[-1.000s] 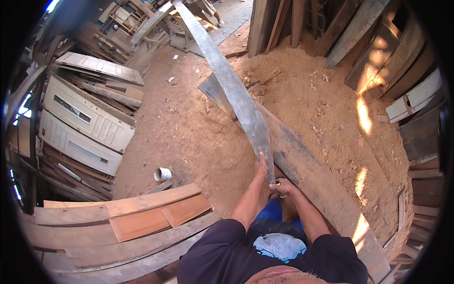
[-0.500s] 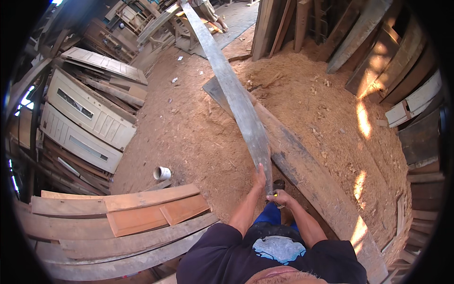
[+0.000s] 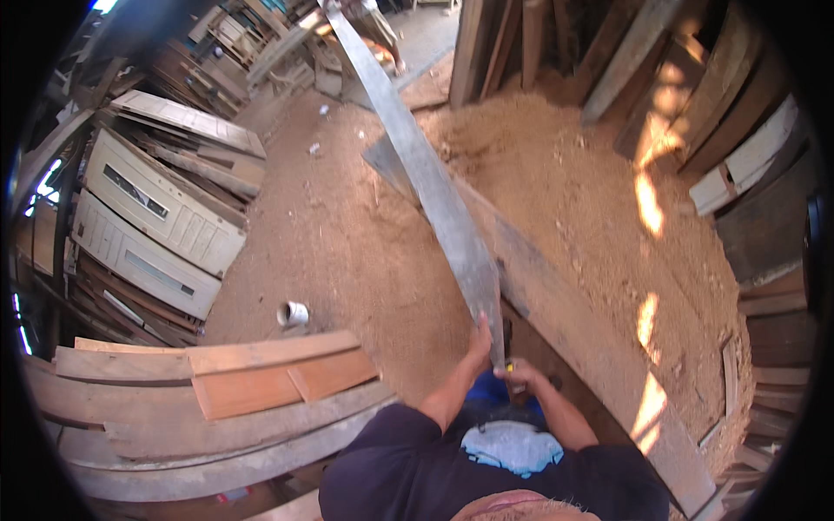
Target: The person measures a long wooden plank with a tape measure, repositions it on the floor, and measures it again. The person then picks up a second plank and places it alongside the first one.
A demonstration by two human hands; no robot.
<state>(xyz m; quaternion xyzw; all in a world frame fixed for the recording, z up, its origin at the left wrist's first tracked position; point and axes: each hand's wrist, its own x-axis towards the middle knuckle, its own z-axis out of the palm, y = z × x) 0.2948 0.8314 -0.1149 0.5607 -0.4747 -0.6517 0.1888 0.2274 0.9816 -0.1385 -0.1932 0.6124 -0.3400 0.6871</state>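
A long grey wooden plank [image 3: 434,193] stretches from in front of my body to the far upper left. My left hand [image 3: 479,337] grips its left edge near the close end. At that end my right hand [image 3: 521,375] is closed, its fingers against the plank's tip. A small yellow thing [image 3: 510,368] shows at the right hand's fingers; its kind is too small to make out. Beneath the long plank, a wide brown board [image 3: 573,308] lies crosswise on the sawdust floor.
Stacked boards [image 3: 261,441] are close on my left, with a white bucket [image 3: 293,313] tipped over beyond them. Pale panelled doors [image 3: 165,195] lean farther left. Upright planks [image 3: 638,61] stand at the back right. A person's leg [image 3: 391,48] shows near the plank's far end.
The view has shifted slightly. Both hands and the plank's near end sit a little lower in the picture, and the hold on the plank stays the same.
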